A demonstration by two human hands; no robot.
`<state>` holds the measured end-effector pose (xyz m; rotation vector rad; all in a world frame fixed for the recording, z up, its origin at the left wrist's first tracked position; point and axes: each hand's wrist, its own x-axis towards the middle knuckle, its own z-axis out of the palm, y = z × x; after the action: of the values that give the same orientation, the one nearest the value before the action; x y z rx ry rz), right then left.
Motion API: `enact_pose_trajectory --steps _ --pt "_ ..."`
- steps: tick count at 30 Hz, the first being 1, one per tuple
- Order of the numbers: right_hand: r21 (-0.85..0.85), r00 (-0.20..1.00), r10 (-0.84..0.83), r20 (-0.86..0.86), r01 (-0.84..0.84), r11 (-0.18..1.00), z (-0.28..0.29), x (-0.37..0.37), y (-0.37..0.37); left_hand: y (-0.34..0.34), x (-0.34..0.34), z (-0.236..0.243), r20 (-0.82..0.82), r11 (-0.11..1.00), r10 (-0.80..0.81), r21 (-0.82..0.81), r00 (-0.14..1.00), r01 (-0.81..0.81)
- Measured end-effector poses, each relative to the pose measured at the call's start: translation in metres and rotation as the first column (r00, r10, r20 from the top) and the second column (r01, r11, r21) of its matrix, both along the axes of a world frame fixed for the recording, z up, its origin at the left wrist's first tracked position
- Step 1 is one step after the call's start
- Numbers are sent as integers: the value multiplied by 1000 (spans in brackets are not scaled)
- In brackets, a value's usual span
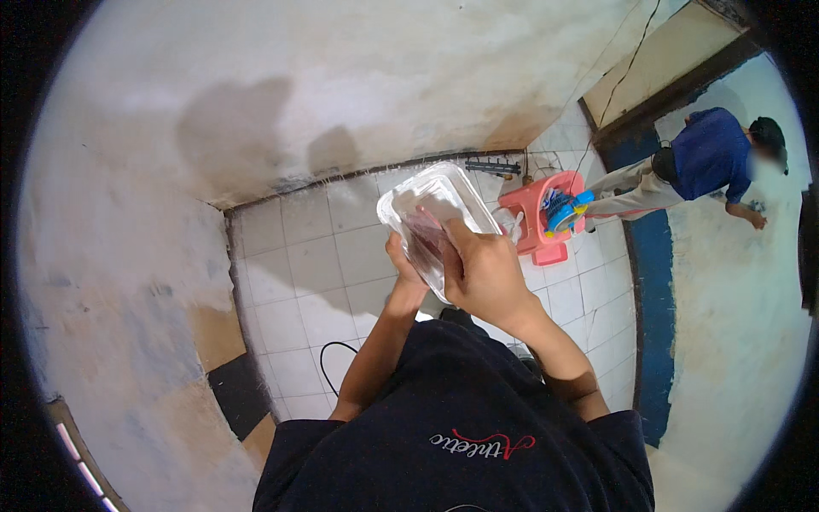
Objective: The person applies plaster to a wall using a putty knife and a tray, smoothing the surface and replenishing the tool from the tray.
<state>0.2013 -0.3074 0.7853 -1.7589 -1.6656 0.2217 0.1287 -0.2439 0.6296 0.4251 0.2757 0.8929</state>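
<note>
A shallow, pale rectangular tray with rounded corners is held tilted in front of my body, over the floor. My left hand grips its near left side, thumb on the rim and the other fingers mostly hidden beneath. My right hand reaches over the tray, closed on a thin pinkish-grey piece that lies against the tray's inside. Whether that piece is cloth, film or paper I cannot tell. Part of the tray's near right side is covered by my right hand.
A pink plastic stool stands to the right, with a blue, fan-like item on it. A co-worker in a blue shirt is beyond it by the wall. A dark rack-like strip lies along the wall; a black cable curves across the tiles.
</note>
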Motion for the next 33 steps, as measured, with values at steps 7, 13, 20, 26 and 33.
enact_pose_trajectory --steps 7,13,20,26,33 --pt "11 998 -63 16 63 998 5 -4 0 4 -5 -17 35 995 40 -97 999 -36" --pt "-10 993 -107 -42 106 994 12 11 0 10 2 14 92 997 54 -56 994 -49" --pt "5 983 -73 -171 75 997 17 -3 -9 6 3 -7 275 986 1 -159 961 45" --pt "-34 981 -106 -162 102 994 4 5 -7 8 6 2 55 987 -7 -160 998 16" --pt "-64 989 -65 -129 57 996 -1 8 -5 4 9 -20 -22 983 71 -167 997 -74"
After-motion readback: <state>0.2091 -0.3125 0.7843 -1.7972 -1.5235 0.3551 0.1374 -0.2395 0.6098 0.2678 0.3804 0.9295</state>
